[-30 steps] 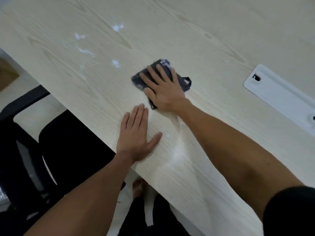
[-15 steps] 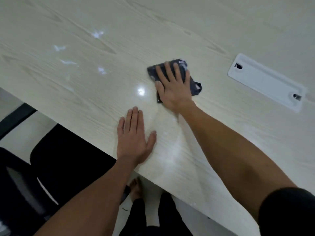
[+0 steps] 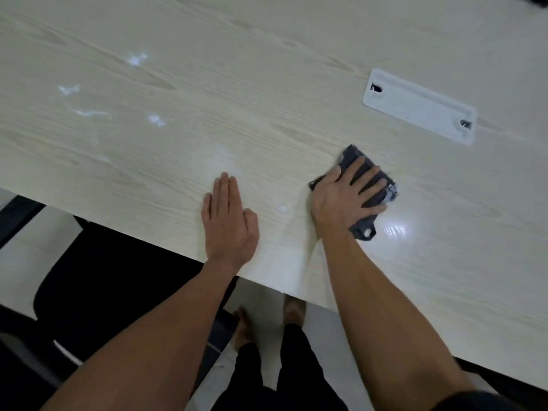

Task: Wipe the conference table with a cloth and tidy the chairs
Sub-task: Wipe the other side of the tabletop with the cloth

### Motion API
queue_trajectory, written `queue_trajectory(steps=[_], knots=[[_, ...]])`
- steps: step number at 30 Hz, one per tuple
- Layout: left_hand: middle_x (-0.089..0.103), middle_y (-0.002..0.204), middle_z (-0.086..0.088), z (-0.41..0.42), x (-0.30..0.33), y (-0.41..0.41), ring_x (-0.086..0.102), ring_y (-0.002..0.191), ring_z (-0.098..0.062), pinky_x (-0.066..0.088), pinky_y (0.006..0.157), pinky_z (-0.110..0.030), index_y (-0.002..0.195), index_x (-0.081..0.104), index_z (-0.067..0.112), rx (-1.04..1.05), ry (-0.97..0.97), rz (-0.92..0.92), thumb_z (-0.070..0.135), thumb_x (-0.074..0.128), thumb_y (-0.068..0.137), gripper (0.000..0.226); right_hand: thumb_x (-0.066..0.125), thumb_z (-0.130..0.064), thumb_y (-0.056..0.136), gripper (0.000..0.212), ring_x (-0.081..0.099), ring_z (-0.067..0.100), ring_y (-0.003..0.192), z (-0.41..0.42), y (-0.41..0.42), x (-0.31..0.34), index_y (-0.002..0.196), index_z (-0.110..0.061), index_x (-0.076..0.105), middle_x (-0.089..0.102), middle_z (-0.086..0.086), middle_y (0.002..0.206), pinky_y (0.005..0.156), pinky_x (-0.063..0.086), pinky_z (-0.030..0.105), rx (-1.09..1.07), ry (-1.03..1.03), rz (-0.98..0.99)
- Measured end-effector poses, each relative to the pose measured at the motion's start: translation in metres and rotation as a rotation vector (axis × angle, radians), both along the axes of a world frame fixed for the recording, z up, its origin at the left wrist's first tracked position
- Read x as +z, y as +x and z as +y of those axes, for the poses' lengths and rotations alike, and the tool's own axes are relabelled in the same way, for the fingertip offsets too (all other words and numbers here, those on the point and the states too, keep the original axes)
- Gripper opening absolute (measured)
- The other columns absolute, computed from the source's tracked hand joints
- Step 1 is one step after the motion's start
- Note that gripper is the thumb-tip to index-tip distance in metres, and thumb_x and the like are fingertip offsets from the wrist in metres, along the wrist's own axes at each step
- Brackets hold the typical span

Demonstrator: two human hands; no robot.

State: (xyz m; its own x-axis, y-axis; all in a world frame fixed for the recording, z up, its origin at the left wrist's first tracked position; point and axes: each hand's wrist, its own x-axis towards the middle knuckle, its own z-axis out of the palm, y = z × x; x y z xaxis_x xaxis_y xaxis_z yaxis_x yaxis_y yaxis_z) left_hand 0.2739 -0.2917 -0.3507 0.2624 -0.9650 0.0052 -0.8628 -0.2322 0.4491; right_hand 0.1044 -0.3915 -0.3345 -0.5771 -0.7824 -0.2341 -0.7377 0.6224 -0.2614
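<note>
Right hand (image 3: 345, 200) presses flat, fingers spread, on the cloth (image 3: 367, 185); white smears (image 3: 89, 114) lie well left, beyond the flat, empty left hand (image 3: 229, 223) at the surface's (image 3: 267, 69) near edge.

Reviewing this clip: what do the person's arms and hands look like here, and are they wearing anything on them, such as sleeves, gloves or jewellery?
Both hands are bare: the left hand and right hand show no gloves, and no rings, watch or bands are visible on fingers or wrists. The forearms are uncovered too. The only clothing on an arm is a dark short sleeve at the right upper arm, at the frame's bottom edge. The left arm's sleeve is out of view.
</note>
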Motion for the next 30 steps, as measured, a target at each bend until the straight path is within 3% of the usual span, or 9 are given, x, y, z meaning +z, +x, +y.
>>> queue_trajectory(steps=[2, 4, 10, 12, 15, 20, 24, 26, 30], knots=[[0.028, 0.168, -0.017, 0.001, 0.004, 0.013, 0.023, 0.158, -0.029, 0.016, 0.130, -0.041, 0.158, 0.032, -0.003, 0.034, -0.096, 0.147, 0.026, 0.029, 0.096, 0.069, 0.013, -0.052, 0.109, 0.067, -0.014, 0.037, 0.160, 0.019, 0.059, 0.000, 0.168, -0.025, 0.001, -0.009, 0.009, 0.175, 0.117, -0.009, 0.075, 0.041, -0.018, -0.009], [0.037, 0.164, -0.020, 0.002, 0.003, 0.037, 0.031, 0.155, -0.033, 0.022, 0.126, -0.040, 0.155, 0.040, -0.004, 0.090, -0.176, 0.100, 0.022, 0.032, 0.096, 0.064, 0.016, -0.050, 0.109, 0.067, -0.013, 0.039, 0.160, 0.017, 0.113, -0.002, 0.168, -0.022, 0.003, -0.007, 0.012, 0.175, 0.116, -0.012, 0.075, 0.193, -0.034, -0.025], [0.031, 0.169, -0.010, 0.002, -0.011, 0.092, 0.024, 0.158, -0.025, 0.019, 0.126, -0.046, 0.159, 0.035, 0.005, 0.189, -0.067, -0.106, 0.026, 0.029, 0.103, 0.061, 0.018, -0.053, 0.111, 0.057, 0.001, 0.024, 0.163, -0.024, 0.147, -0.010, 0.166, -0.038, 0.020, 0.013, -0.006, 0.175, 0.125, -0.010, 0.060, 1.333, -0.120, -0.008], [0.028, 0.170, -0.010, 0.001, -0.014, 0.088, 0.022, 0.158, -0.026, 0.016, 0.128, -0.046, 0.160, 0.033, 0.005, 0.180, -0.029, -0.148, 0.030, 0.028, 0.101, 0.064, 0.016, -0.055, 0.111, 0.055, 0.003, 0.019, 0.163, -0.030, 0.105, -0.013, 0.164, -0.044, 0.018, 0.015, -0.013, 0.174, 0.128, -0.010, 0.053, 1.515, -0.121, 0.021], [0.025, 0.171, -0.011, 0.001, -0.012, 0.081, 0.019, 0.159, -0.026, 0.011, 0.129, -0.046, 0.160, 0.032, 0.005, 0.180, 0.005, -0.154, 0.032, 0.034, 0.102, 0.064, 0.016, -0.056, 0.111, 0.056, 0.000, 0.019, 0.163, -0.033, 0.029, -0.014, 0.165, -0.045, 0.015, 0.010, -0.013, 0.175, 0.128, -0.008, 0.054, 1.300, -0.097, 0.068], [0.029, 0.169, -0.013, 0.002, -0.008, 0.083, 0.023, 0.157, -0.028, 0.016, 0.128, -0.049, 0.158, 0.034, 0.004, 0.170, -0.022, -0.169, 0.033, 0.037, 0.100, 0.065, 0.012, -0.055, 0.109, 0.060, -0.006, 0.024, 0.162, 0.000, -0.087, 0.000, 0.166, -0.041, 0.005, -0.001, -0.006, 0.176, 0.125, -0.008, 0.062, 0.398, -0.002, 0.101], [0.031, 0.169, -0.012, 0.001, -0.008, 0.082, 0.024, 0.157, -0.027, 0.016, 0.127, -0.049, 0.158, 0.035, 0.005, 0.182, -0.020, -0.181, 0.032, 0.038, 0.100, 0.064, 0.013, -0.052, 0.108, 0.064, -0.007, 0.032, 0.162, 0.027, -0.039, -0.001, 0.168, -0.032, 0.005, -0.001, 0.003, 0.177, 0.121, -0.007, 0.071, -0.131, -0.029, 0.071], [0.031, 0.168, -0.011, 0.001, -0.008, 0.082, 0.024, 0.157, -0.026, 0.016, 0.127, -0.049, 0.157, 0.036, 0.006, 0.185, -0.016, -0.184, 0.033, 0.036, 0.099, 0.064, 0.015, -0.051, 0.109, 0.064, -0.007, 0.033, 0.162, 0.027, 0.016, -0.004, 0.168, -0.029, 0.006, -0.001, 0.005, 0.176, 0.121, -0.009, 0.070, -0.020, -0.061, 0.052], [0.032, 0.168, -0.012, 0.000, -0.009, 0.083, 0.026, 0.156, -0.027, 0.017, 0.126, -0.049, 0.157, 0.036, 0.006, 0.178, -0.023, -0.212, 0.035, 0.036, 0.099, 0.065, 0.018, -0.051, 0.109, 0.061, 0.001, 0.028, 0.162, 0.043, 0.090, -0.011, 0.167, -0.032, 0.016, 0.009, -0.001, 0.176, 0.124, -0.006, 0.064, 0.706, -0.113, 0.052]])
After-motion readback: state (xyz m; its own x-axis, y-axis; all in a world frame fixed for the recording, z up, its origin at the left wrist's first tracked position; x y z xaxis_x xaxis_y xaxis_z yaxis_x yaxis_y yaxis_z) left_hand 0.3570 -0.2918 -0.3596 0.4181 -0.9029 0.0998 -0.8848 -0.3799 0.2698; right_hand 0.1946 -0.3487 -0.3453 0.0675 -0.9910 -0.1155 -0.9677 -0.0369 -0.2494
